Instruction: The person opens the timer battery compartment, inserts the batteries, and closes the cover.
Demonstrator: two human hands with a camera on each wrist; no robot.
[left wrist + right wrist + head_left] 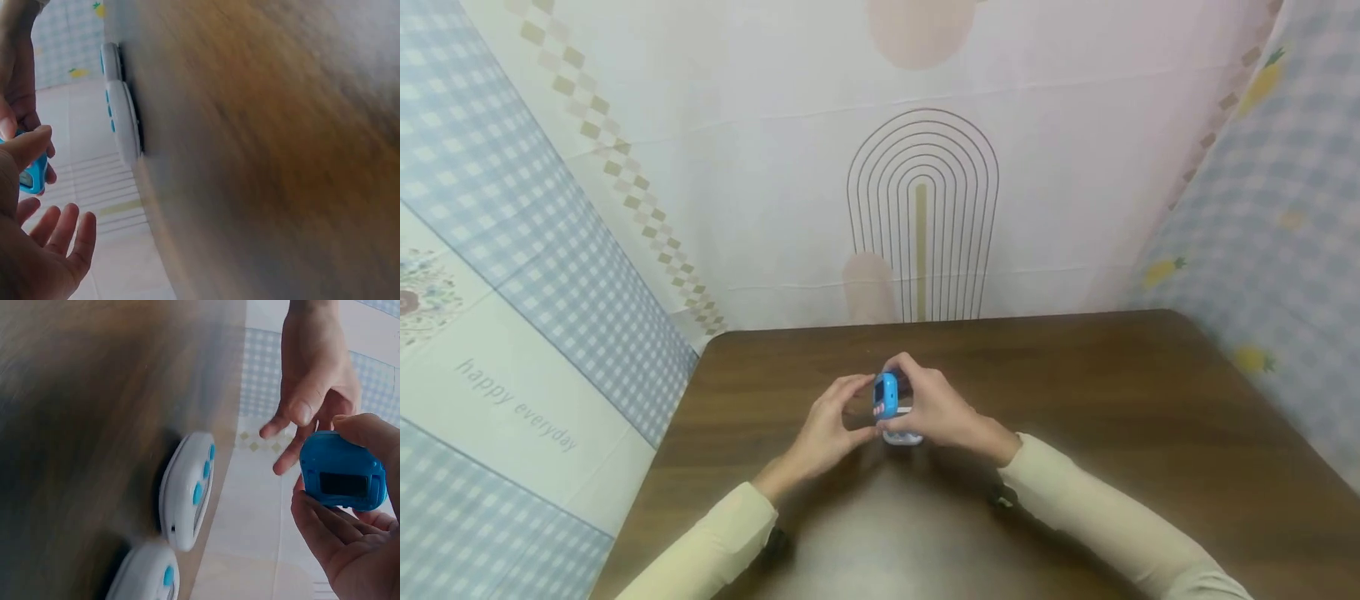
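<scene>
My right hand (938,410) pinches a small blue digital timer (887,396) by its edges, thumb below and fingers above, over the middle of the table. A dark screen and pink buttons face left in the head view. In the right wrist view the blue back of the timer (344,472) shows a dark rectangular recess. My left hand (826,427) is held just left of it, with thumb and fingers spread and their tips right at its edges. Below, a white timer (190,490) with blue buttons lies on the table, close to a second white timer (147,575).
The brown wooden table (1075,400) meets a pale cloth (775,183) with printed arches at the back. Blue checked cloths hang on the left (512,183) and the right (1247,250).
</scene>
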